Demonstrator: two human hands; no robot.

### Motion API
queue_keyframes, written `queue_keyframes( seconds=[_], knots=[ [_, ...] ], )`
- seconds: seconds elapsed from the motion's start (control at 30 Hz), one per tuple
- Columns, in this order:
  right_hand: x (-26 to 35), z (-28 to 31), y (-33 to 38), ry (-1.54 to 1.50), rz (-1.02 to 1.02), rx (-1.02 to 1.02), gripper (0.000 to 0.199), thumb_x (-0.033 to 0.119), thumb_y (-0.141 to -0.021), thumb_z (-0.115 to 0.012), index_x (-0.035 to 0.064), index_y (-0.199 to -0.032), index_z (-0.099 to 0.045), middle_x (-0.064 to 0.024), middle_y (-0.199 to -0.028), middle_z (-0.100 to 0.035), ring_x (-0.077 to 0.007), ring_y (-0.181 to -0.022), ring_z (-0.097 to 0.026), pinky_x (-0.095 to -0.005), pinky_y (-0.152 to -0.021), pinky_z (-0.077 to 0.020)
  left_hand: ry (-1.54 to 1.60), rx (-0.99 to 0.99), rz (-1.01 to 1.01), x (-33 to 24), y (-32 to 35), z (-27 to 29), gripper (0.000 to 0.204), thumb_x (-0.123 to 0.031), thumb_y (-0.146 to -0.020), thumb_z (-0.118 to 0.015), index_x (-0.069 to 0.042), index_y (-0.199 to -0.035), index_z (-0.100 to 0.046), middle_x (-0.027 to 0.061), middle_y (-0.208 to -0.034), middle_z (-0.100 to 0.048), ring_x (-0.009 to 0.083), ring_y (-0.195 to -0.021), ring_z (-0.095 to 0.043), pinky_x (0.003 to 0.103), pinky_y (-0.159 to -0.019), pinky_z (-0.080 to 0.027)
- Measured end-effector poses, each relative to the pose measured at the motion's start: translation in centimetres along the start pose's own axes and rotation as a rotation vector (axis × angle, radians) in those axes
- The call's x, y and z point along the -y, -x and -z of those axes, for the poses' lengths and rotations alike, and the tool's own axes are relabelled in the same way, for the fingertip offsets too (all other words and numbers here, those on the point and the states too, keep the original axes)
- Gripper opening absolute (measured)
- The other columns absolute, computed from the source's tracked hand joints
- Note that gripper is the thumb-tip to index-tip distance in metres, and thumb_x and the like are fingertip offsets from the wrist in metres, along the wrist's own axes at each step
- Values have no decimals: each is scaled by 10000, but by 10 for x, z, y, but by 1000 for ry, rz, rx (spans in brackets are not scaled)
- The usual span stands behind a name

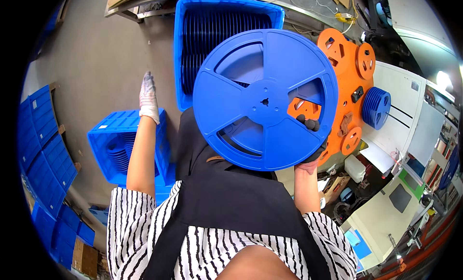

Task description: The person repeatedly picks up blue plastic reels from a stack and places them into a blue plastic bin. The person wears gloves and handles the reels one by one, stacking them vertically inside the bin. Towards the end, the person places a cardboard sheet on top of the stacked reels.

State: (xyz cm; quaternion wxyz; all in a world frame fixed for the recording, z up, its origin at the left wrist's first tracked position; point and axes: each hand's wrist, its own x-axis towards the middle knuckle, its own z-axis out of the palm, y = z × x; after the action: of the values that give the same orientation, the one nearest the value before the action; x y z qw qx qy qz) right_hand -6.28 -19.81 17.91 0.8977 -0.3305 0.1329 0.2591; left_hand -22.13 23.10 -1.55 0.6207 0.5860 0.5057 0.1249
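Grey floor (101, 53) fills the workshop below the person, with blue bins standing on it. Up close to the camera is a big blue reel (264, 99), round and flat like a wheel, with wide gaps between its spokes. It is held up in the air, in front of the person's chest. The right hand (311, 135) has hold of it at the lower right edge. That hand wears a dark glove, and its fingers (308, 122) poke through one of the gaps and curl around the rim. The left hand (148, 97) is far out to the left side, well apart from the reel. It wears a white glove, it is open with the fingers straight, and it holds nothing. Just below the left hand sits a small blue bin (103, 130) with a stack of blue reels inside it. Between the two hands, further away, stands a large blue bin (185, 19) full of more blue reels set on their edges. Past the right hand is an orange machine (354, 72) with round orange wheels on it, and a small stack of blue reels (376, 106) sits on its far side. Flat blue trays (43, 150) lie in rows beyond the left arm. The person wears a striped shirt and a black apron (231, 203).
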Motion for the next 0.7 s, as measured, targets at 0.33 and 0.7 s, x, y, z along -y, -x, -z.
queue_keyframes(
  seconds=[0.33,0.7],
  knots=[
    [-64,-26,38,326,94,54,516,483,-1009,-385,58,-1192,-613,-75,-1077,-693,-292,-1167,-555,-436,-1077,-382,-854,494,-1021,-217,197,-90,701,-408,-854,-580,-28,-1416,-403,197,-1502,-350,387,-1421,-269,525,-1180,-127],
    [-72,-62,57,-61,-7,336,500,485,-997,-422,75,-1200,-623,-86,-1130,-693,-260,-1147,-572,-407,-1085,-368,-960,341,-1013,-179,174,-42,695,-403,-914,-488,54,-1424,-369,223,-1529,-290,350,-1444,-229,450,-1196,-135]
  ],
)
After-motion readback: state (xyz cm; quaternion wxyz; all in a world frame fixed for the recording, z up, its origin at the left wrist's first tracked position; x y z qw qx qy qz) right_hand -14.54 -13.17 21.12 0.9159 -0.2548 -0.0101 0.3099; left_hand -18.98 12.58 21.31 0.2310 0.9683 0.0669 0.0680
